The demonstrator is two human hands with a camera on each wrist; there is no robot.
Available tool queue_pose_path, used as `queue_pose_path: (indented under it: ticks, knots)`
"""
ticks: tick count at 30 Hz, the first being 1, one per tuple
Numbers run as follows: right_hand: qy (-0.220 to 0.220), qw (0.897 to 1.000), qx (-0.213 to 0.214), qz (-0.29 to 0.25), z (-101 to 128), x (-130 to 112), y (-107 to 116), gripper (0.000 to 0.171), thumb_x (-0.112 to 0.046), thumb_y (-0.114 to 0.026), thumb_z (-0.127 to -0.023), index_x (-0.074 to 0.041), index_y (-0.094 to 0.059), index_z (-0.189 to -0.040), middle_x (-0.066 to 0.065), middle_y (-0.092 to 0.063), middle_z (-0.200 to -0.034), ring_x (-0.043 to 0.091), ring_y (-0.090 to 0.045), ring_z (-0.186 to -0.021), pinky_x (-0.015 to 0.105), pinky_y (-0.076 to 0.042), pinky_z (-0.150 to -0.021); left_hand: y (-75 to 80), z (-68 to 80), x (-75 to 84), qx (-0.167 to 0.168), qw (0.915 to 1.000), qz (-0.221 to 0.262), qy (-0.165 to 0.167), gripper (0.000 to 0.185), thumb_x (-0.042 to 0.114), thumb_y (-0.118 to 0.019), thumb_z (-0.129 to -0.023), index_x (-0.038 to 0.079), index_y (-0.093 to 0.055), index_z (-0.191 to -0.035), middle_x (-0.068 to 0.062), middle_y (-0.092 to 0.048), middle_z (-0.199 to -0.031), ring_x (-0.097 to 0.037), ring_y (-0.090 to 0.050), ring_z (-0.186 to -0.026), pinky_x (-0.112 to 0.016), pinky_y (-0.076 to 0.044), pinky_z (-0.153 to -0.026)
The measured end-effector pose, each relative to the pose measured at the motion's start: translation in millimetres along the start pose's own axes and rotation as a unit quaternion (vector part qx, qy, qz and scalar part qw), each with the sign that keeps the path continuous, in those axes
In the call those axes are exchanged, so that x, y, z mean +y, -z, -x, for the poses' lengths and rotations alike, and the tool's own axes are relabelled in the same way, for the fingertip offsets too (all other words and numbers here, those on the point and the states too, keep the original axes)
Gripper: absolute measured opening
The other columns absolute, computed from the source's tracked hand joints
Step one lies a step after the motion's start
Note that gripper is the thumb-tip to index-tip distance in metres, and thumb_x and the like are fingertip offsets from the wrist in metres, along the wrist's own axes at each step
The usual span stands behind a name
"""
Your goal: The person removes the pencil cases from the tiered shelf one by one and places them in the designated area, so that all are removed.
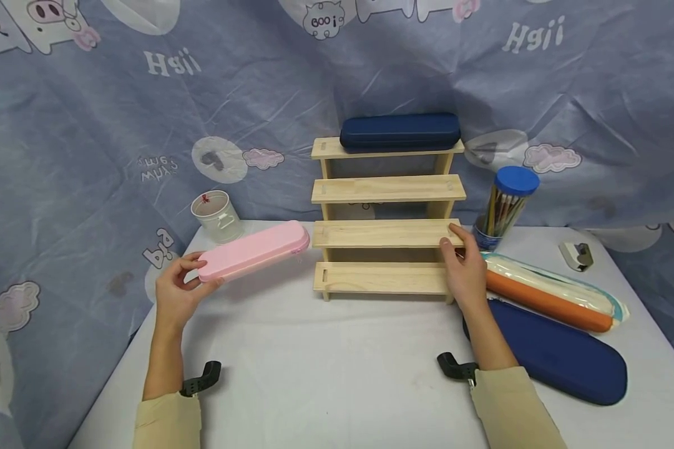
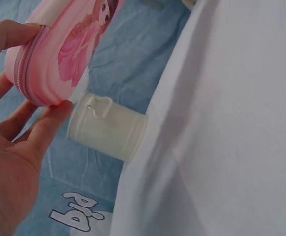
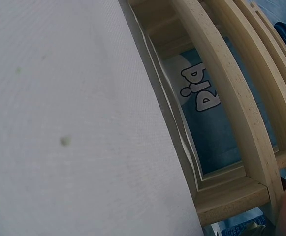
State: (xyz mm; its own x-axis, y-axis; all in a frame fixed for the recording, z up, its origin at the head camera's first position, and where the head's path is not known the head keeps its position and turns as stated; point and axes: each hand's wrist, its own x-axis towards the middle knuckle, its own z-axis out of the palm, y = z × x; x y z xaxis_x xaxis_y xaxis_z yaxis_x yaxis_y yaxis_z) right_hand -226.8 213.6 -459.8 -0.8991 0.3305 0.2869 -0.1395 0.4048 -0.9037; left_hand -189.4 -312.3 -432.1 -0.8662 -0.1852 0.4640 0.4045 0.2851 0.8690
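Note:
My left hand (image 1: 180, 284) grips one end of a pink pencil case (image 1: 254, 251), held above the table to the left of a wooden stepped shelf (image 1: 387, 234). The left wrist view shows the pink pencil case (image 2: 59, 49) with its zipper edge and a cartoon print, my fingers (image 2: 47, 125) curled round it. My right hand (image 1: 463, 262) rests against the right end of the shelf's lower tiers, thumb on the second tier from the bottom. A dark blue case (image 1: 400, 131) lies on the top tier. In the right wrist view only the shelf frame (image 3: 241, 128) shows.
A clear plastic cup (image 1: 218, 216) stands at the back left. A blue-lidded jar of pencils (image 1: 505, 206), an orange and cream case (image 1: 550, 293) and a large dark blue case (image 1: 561, 355) lie to the right. A small stapler-like object (image 1: 576, 255) sits far right.

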Motion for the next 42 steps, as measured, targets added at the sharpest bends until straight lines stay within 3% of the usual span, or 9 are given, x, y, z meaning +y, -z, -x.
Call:
queue_pose_path:
  ticks: [8,17,28,33,39,42]
  knots:
    - [-0.001,1.000,-0.001,0.001,0.3,-2.6,-0.1,0.050,-0.052,-0.053,-0.093,-0.033,-0.050,-0.139,-0.005,-0.046,-0.143,0.020,-0.049,-0.119,0.042,-0.043,-0.099,-6.4,6.9,11.0,-0.003,0.9988,-0.031,0.038,0.041,-0.009,-0.082,-0.067,-0.015,-0.060,-0.102,-0.026,-0.055,-0.123,-0.025,-0.057,-0.107,-0.021,-0.053,-0.080]
    - [-0.003,1.000,-0.002,0.002,-1.2,-3.5,1.2,0.050,-0.052,-0.053,-0.094,-0.033,-0.050,-0.140,-0.005,-0.046,-0.143,0.020,-0.050,-0.118,0.042,-0.043,-0.099,-14.6,5.4,2.8,0.001,0.9956,-0.077,0.054,0.042,-0.001,-0.084,-0.069,-0.011,-0.063,-0.104,-0.020,-0.057,-0.124,-0.026,-0.055,-0.111,-0.020,-0.052,-0.081]
    - [0.001,1.000,-0.001,0.001,-1.8,-4.5,0.9,0.049,-0.051,-0.053,-0.094,-0.032,-0.050,-0.139,-0.008,-0.045,-0.143,0.019,-0.048,-0.121,0.042,-0.043,-0.099,-15.6,7.6,-7.9,0.011,0.9934,-0.085,0.076,0.042,-0.003,-0.083,-0.068,-0.011,-0.064,-0.104,-0.020,-0.058,-0.124,-0.030,-0.053,-0.114,-0.022,-0.052,-0.083]
    - [-0.003,1.000,-0.002,0.006,-0.6,-3.6,0.4,0.049,-0.052,-0.052,-0.094,-0.034,-0.049,-0.139,-0.008,-0.044,-0.143,0.020,-0.048,-0.121,0.042,-0.043,-0.099,-12.6,8.5,-23.5,0.013,0.9934,-0.082,0.080,0.044,-0.004,-0.085,-0.066,-0.011,-0.065,-0.104,-0.022,-0.057,-0.124,-0.033,-0.054,-0.115,-0.027,-0.053,-0.084]
    - [-0.003,1.000,-0.002,0.005,0.2,-2.7,0.1,0.049,-0.052,-0.052,-0.094,-0.034,-0.049,-0.140,-0.007,-0.045,-0.143,0.021,-0.049,-0.120,0.042,-0.043,-0.100,-7.7,7.9,-56.8,0.012,0.9879,-0.106,0.113,0.046,0.006,-0.089,-0.065,-0.003,-0.066,-0.105,-0.010,-0.058,-0.126,-0.025,-0.054,-0.115,-0.031,-0.052,-0.090]
    - [-0.003,1.000,-0.001,0.005,0.2,-2.4,-0.9,0.049,-0.053,-0.052,-0.094,-0.034,-0.050,-0.139,-0.007,-0.045,-0.143,0.020,-0.050,-0.119,0.041,-0.043,-0.099,-6.6,9.4,-62.9,0.008,0.9855,-0.116,0.124,0.047,0.008,-0.089,-0.065,-0.003,-0.065,-0.103,-0.009,-0.058,-0.126,-0.026,-0.054,-0.116,-0.035,-0.050,-0.093]
